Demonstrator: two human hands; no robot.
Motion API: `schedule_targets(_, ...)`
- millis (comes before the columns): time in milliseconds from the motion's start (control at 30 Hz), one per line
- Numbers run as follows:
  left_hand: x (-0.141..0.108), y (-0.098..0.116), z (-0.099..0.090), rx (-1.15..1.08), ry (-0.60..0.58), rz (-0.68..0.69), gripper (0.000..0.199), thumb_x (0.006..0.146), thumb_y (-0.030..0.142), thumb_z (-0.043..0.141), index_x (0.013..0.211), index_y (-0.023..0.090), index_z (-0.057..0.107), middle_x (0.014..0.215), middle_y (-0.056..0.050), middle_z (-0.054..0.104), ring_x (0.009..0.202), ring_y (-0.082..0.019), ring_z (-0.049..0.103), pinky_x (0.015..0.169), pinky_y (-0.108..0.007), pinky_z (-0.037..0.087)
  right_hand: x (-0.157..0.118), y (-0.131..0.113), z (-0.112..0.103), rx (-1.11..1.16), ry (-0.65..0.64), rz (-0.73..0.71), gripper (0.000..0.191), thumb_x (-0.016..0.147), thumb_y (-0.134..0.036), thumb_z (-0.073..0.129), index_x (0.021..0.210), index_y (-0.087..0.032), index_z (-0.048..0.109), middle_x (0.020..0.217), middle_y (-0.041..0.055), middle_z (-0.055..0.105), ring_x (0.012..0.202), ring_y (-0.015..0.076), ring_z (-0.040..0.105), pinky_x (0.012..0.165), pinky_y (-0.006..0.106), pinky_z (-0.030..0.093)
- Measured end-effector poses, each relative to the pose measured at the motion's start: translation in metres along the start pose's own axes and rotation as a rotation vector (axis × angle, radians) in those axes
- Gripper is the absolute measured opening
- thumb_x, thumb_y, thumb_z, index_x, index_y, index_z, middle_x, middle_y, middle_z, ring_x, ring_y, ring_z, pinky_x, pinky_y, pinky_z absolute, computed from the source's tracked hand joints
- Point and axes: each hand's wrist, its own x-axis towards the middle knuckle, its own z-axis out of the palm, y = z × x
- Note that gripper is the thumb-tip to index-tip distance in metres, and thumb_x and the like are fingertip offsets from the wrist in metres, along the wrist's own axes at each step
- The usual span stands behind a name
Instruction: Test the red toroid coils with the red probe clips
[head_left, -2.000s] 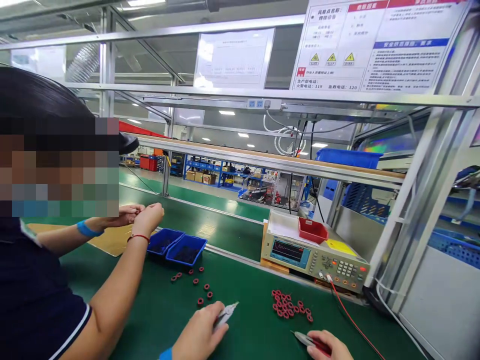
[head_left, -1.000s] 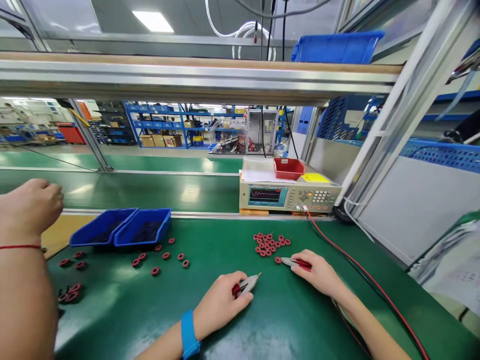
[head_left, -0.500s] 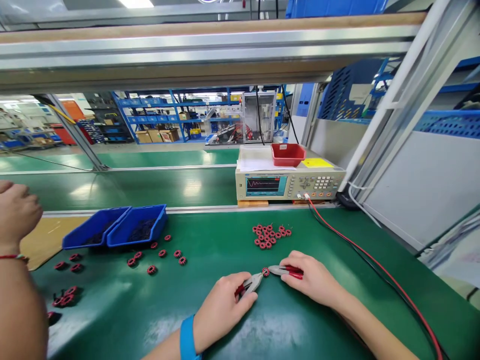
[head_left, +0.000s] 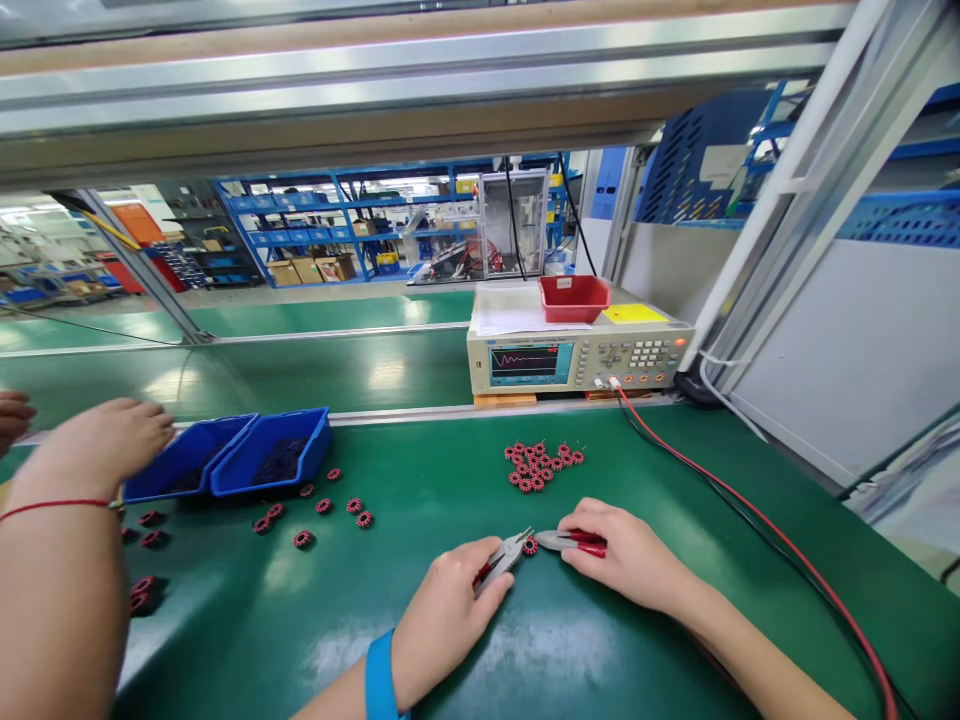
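Probes pinched on one coil

Two blue plastic bins (head_left: 232, 460) sat touching at left beside a co-worker's hand (head_left: 105, 445). Six loose red wound ring coils (head_left: 315, 512) lay nearby. Left hand (head_left: 442, 610) gripped a red-handled metal clip probe (head_left: 501, 556); right hand (head_left: 622, 555) gripped another red-handled clip probe (head_left: 571, 541), both tips meeting one red ring coil (head_left: 530, 546) on the green mat (head_left: 450, 470).

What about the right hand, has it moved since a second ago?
Yes. The right hand drew back from the pile of red coils toward the person, bringing one coil to the clip in the left hand.
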Motion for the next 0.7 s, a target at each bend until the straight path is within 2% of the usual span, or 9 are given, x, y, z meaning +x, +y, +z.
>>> schedule_targets(233,-0.001,0.001,0.001,0.039,-0.004,-0.007,0.021,0.087,0.032,0.048,0.098,0.020,0.060,0.083,-0.001,0.062,0.071,-0.015,0.052,0.067,-0.025,0.036,0.001,0.002,0.000,0.012,-0.007,-0.001,0.014,0.080,-0.029,0.057,0.089,-0.026,0.067,0.081,-0.0008,0.057,0.067,0.0140,0.055,0.064,0.025,0.039)
schedule_targets(500,-0.001,0.002,0.001,0.048,0.003,-0.018,0.020,0.086,0.031,0.050,0.099,0.020,0.060,0.083,0.000,0.061,0.070,-0.015,0.051,0.064,-0.024,0.034,0.000,0.001,0.000,0.035,-0.006,-0.012,0.014,0.080,-0.028,0.056,0.089,-0.024,0.067,0.081,0.0003,0.057,0.068,0.0145,0.054,0.064,0.025,0.039)
schedule_targets(700,-0.002,0.001,0.001,0.045,0.000,-0.010,0.018,0.085,0.030,0.050,0.097,0.022,0.060,0.079,0.001,0.060,0.067,-0.014,0.049,0.064,-0.024,0.034,0.004,0.023,-0.009,0.208,0.051,0.016,0.021,0.081,-0.035,0.055,0.091,-0.022,0.069,0.088,0.0025,0.062,0.079,0.0181,0.057,0.072,0.027,0.041)
